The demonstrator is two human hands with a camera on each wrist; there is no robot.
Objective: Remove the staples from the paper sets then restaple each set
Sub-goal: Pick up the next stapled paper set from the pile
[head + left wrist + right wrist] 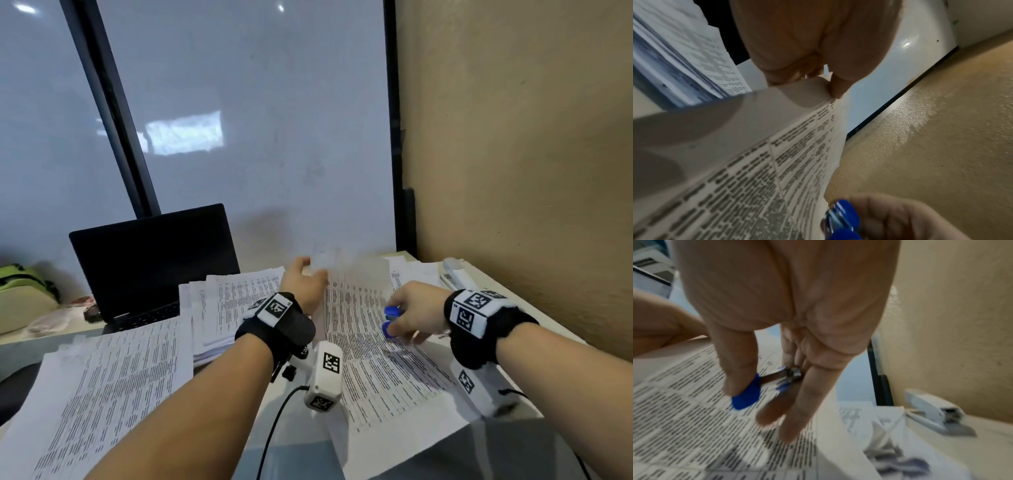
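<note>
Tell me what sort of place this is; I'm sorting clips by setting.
Most likely an office desk. An open laptop sits at the back, stacks of printed paper sets cover the surface, and a white stapler lies by the wall. The right hand holds a blue staple remover.

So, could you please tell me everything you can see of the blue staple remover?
The staple remover is a small claw type: two blue plastic grip pads on shiny metal jaws joined at a hinge. The right hand pinches it, thumb on one pad and fingers behind the other, holding it just above the printed paper set. Motion blur hides the jaw tips, so any staple or paper contact is unclear.
</note>
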